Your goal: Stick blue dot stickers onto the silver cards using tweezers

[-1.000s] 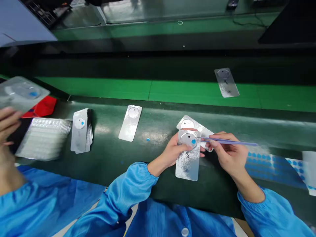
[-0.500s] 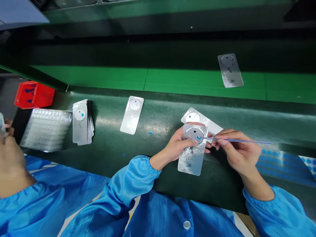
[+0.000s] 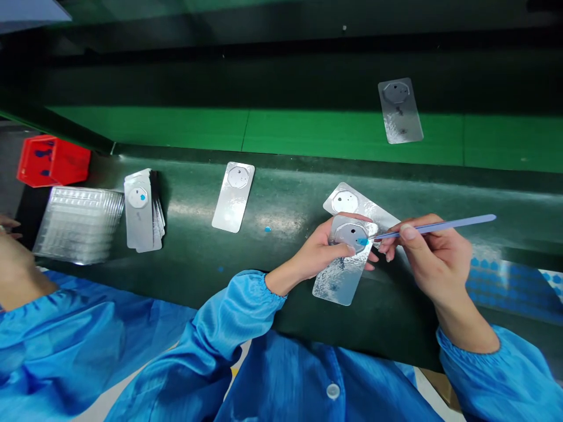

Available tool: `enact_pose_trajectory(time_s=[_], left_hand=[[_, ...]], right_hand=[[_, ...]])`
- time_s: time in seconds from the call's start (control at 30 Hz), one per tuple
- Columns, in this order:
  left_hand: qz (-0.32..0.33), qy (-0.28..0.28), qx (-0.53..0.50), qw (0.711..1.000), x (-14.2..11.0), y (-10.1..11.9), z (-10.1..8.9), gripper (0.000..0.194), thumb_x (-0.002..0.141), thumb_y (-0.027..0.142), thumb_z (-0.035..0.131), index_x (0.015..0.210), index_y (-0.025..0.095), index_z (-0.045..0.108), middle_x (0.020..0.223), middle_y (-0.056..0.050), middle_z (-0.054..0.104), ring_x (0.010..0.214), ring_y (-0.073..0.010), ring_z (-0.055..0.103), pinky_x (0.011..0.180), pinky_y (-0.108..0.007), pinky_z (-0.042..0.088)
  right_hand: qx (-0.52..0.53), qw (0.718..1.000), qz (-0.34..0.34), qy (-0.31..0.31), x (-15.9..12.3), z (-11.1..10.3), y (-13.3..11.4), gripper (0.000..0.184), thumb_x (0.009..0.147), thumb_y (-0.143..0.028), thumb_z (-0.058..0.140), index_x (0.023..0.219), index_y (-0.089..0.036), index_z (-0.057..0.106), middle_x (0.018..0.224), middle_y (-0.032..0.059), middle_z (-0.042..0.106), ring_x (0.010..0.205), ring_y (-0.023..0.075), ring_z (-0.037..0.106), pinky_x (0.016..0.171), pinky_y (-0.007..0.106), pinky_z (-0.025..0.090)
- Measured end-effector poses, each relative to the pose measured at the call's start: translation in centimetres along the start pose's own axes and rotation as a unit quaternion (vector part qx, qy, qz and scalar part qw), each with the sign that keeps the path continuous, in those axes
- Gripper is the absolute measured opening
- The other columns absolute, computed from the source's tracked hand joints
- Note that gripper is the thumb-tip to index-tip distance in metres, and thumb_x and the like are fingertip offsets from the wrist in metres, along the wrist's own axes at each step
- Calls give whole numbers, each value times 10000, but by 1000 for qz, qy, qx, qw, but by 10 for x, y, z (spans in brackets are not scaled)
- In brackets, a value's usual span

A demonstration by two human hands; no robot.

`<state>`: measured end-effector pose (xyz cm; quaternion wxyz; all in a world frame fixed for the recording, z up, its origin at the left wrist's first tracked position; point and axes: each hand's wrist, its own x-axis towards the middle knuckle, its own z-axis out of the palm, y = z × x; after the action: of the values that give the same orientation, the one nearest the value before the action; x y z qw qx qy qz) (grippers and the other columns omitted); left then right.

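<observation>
Head view shows the left hand (image 3: pixel 319 253), nearer, gripping a silver plate (image 3: pixel 341 275) whose long axis runs one to seven o'clock, at nine o'clock from the right hand (image 3: pixel 442 258), which pinches tweezers (image 3: pixel 457 224) with their tip at the plate's blue dot (image 3: pixel 363 241).

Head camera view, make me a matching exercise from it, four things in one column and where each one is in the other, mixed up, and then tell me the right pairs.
Things:
1. Lilac tweezers
2. Red bin
3. Stacked silver plates
4. Silver plate at the tweezers' tip

Places:
A. Just behind the clear trays
B. In the wearer's left hand
C. Just right of the clear trays
D. In the wearer's right hand

Pairs: 1-D, 2-A, 3-C, 4-B
</observation>
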<state>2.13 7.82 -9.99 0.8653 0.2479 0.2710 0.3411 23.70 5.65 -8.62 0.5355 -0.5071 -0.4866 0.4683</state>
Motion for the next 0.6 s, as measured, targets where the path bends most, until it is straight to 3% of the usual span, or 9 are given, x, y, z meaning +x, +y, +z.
enact_pose_trajectory(time_s=[0.33,0.47,0.53,0.6], left_hand=[[-6,-1,-2,1000,0,0,1,553,823,217,941,1326,194,714,1041,-77,838,906,-276,862,859,-450,741],[-5,5,0,1000,0,0,2,548,814,211,926,1325,198,728,1008,-68,827,935,-291,863,882,-460,736],[-3,10,0,1000,0,1,2,542,809,208,918,1321,201,741,1054,-77,832,942,-289,859,899,-469,733],[0,11,-1,1000,-1,3,2,532,803,206,917,1308,202,751,1126,-93,837,940,-284,855,895,-470,731]], right_hand=[[-22,1000,3,-7,0,3,-5,359,1034,-595,887,928,-270,776,769,23,807,578,197,716,525,360,623],[27,999,35,-13,3,1,-1,355,1047,-584,872,943,-264,761,746,19,782,573,197,696,480,340,561],[53,998,33,23,10,-6,0,335,1055,-575,863,949,-272,766,722,12,742,548,190,648,451,339,500],[36,994,-11,100,22,-21,1,280,1064,-544,861,982,-286,789,746,21,726,576,201,637,484,367,500]])
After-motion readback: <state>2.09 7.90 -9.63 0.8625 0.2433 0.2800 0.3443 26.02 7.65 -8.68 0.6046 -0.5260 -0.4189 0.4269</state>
